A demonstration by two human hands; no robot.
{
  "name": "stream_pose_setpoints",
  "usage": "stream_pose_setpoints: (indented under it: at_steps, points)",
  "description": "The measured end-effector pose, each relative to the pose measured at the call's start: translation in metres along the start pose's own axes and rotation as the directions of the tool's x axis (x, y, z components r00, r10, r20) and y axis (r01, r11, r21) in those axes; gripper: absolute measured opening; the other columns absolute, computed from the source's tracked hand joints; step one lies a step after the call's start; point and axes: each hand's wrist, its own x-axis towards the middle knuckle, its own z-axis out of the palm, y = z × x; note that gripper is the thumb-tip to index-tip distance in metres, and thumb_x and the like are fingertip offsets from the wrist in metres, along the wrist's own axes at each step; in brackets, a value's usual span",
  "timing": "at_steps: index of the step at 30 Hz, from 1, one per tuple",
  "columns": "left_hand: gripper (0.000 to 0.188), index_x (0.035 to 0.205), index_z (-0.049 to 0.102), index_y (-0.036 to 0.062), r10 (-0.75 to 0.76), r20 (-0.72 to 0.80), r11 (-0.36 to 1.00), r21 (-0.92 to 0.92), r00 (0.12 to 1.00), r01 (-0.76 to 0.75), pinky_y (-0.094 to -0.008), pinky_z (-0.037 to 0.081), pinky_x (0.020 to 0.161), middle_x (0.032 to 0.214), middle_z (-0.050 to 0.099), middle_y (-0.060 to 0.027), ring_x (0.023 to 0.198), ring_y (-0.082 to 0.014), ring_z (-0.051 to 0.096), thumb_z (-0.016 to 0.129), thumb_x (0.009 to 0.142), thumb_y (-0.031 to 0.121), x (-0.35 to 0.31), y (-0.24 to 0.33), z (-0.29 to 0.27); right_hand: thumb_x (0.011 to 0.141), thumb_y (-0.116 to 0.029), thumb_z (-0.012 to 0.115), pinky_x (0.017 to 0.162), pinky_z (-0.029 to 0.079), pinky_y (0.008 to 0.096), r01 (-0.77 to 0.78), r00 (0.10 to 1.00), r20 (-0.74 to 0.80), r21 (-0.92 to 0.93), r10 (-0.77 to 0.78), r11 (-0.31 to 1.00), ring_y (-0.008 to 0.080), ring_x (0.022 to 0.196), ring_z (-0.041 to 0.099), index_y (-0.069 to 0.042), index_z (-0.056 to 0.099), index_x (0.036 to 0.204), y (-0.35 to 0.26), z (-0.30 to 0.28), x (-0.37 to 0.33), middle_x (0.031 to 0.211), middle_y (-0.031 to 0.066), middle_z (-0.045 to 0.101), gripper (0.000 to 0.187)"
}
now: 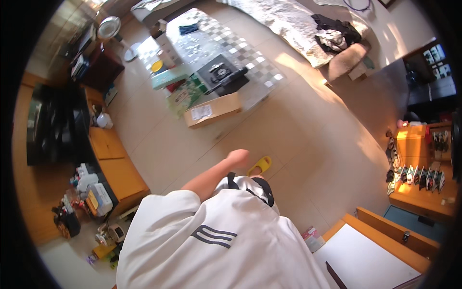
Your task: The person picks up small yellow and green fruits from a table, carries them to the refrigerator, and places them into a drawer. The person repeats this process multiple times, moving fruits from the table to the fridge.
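Observation:
My left hand (238, 157) hangs over the tiled floor in front of my body, with the forearm coming from the short white sleeve. Its fingers look curled into a loose fist, and I see nothing in them. A yellow slipper (264, 161) on my foot shows just to the right of that hand. Beyond it is a low table (260, 72) with a checkered edge. A long cardboard box (224, 109) with a white label lies at its near end, beside a green patterned bag (183, 98) and a black device (222, 72). My right hand is out of sight.
Wooden cabinets (108, 143) line the left, with a television (53, 127) and bottles. A standing fan (109, 28) is at the far left. A covered bed or sofa (284, 26) with dark clothes (337, 32) sits far right. A shoe rack (418, 177) and white-topped cabinet (368, 255) stand right.

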Motion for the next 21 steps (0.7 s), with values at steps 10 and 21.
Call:
stream_pose_setpoints:
  at_steps: [10,21]
  points:
    - [0.028,0.075,0.068,-0.0033,-0.685,0.133,0.658,-0.310,0.716,0.687,-0.0388,0.056,0.069,0.075,0.068,-0.0177,0.072,-0.0286,0.069,0.058,0.078,0.023,0.041,-0.105,-0.022,0.088,-0.016,0.062,0.082,0.051,0.0333,0.517,0.692,-0.595,0.012,-0.409,0.856,0.0224,0.094,0.066,-0.003,0.061,0.114,-0.269,-0.394,0.082,0.105,0.0139,0.068,0.029]
    - [0.030,0.086,0.070,-0.0001,-0.581,0.074,0.790,-0.189,0.810,0.584,-0.0412,0.053,0.076,0.092,0.068,-0.0199,0.088,-0.0336,0.067,0.065,0.071,0.025,0.289,-0.022,-0.118,0.088,-0.020,0.062,0.071,0.051,0.0305,0.466,0.840,-0.345,0.066,-0.418,0.882,0.0159,0.082,0.064,-0.004,0.064,0.101,-0.347,-0.438,0.209,0.086,0.0096,0.068,0.021]
